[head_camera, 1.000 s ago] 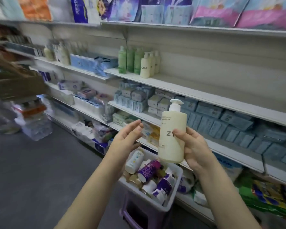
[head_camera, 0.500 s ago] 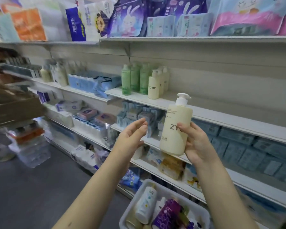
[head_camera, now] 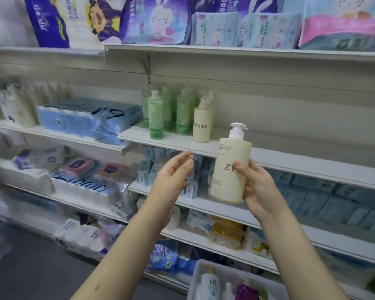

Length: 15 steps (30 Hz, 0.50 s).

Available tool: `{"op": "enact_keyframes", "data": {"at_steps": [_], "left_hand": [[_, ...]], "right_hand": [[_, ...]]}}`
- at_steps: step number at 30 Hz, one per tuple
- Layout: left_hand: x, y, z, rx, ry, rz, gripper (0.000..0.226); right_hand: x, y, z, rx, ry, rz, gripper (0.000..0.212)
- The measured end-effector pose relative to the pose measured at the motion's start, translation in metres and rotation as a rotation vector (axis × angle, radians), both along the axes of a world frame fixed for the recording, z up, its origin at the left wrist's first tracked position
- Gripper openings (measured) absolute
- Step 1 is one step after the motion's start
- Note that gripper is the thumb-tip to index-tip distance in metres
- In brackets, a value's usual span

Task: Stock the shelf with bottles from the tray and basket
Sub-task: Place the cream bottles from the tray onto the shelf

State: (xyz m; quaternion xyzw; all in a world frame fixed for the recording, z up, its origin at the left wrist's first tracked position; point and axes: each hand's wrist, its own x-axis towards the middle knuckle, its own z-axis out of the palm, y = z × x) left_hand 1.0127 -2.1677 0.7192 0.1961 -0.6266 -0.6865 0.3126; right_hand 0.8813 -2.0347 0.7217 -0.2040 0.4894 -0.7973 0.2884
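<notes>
Your right hand (head_camera: 258,191) grips the cream pump bottle (head_camera: 230,169) upright, in front of the shelf (head_camera: 301,164) edge | your left hand (head_camera: 173,176) hovers beside it, fingers straight, holding nothing | green bottles (head_camera: 156,115) stand on that shelf | tray (head_camera: 195,278) below holds what look like bottles, blurred.

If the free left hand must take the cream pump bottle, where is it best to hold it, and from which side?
Grip the pump bottle round its smooth, wide body, coming from its bare left side, which faces the open left hand. The right hand covers the right side, and the narrow pump on top would likely give a weak hold.
</notes>
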Motion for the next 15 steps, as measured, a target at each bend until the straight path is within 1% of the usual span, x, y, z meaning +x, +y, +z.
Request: {"op": "enact_keyframes", "data": {"at_steps": [2, 7, 9, 12, 15], "left_hand": [[-0.005, -0.028, 0.002, -0.001, 0.009, -0.057, 0.029], [-0.02, -0.077, -0.001, 0.012, 0.022, -0.159, 0.025], [-0.026, -0.087, -0.003, 0.006, 0.015, -0.182, 0.025], [-0.038, -0.093, -0.001, 0.017, 0.006, -0.194, 0.033], [-0.05, -0.093, 0.002, 0.01, 0.022, -0.174, 0.037]], "right_hand": [[0.003, -0.019, 0.0, 0.0, 0.008, -0.067, 0.048], [0.009, -0.051, -0.001, 0.001, 0.032, -0.189, 0.049], [0.009, -0.056, 0.001, 0.0, 0.048, -0.22, 0.05], [0.001, -0.058, 0.005, -0.008, 0.071, -0.247, 0.049], [-0.016, -0.056, 0.01, -0.016, 0.092, -0.241, 0.042]]}}
